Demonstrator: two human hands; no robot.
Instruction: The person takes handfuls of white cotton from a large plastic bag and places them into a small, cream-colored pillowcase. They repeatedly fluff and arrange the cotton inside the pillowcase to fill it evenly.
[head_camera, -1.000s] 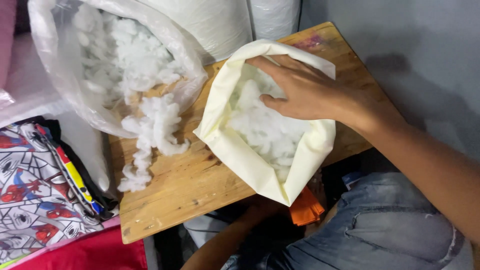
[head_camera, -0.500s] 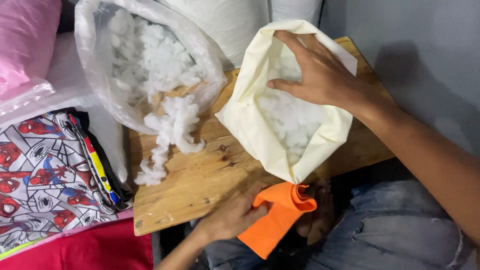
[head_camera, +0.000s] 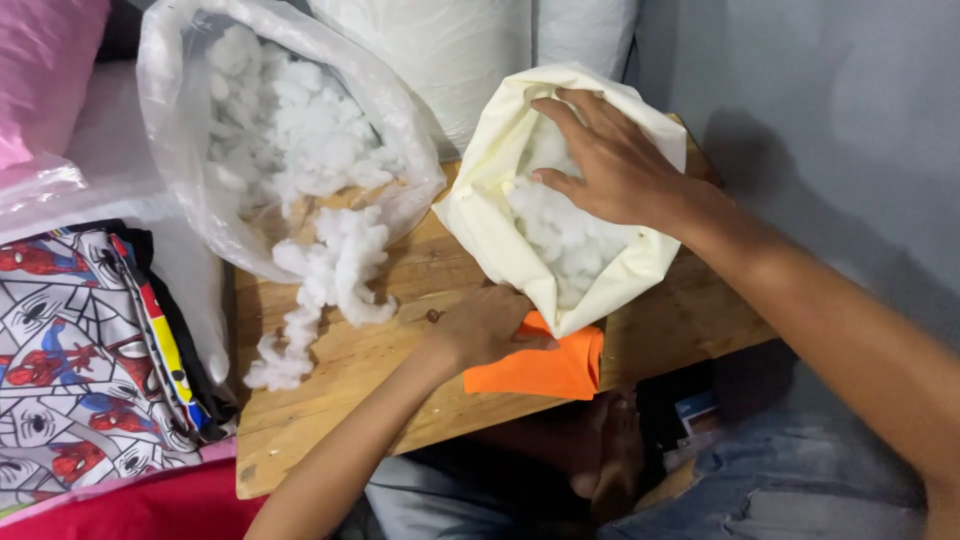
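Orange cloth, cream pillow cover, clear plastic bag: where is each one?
orange cloth (head_camera: 545, 372), head view, its flat middle.
cream pillow cover (head_camera: 490, 215), head view, its left outer side.
clear plastic bag (head_camera: 175, 150), head view, its left wall.

left hand (head_camera: 490, 325) risen to wooden table (head_camera: 340, 400), orange cloth (head_camera: 540, 365) laid on it

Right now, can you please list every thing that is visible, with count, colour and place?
Wooden table: one, light brown, centre.
Cream fabric case: one, part-filled, on table.
Stuffing: white, spilling from clear plastic bag at left.
Orange cloth: one, at the case's lower end, on the table's near edge.
Printed fabric: one, multicoloured, far left.
Left hand: on orange cloth.
Right hand: on the case's open mouth, over the stuffing.
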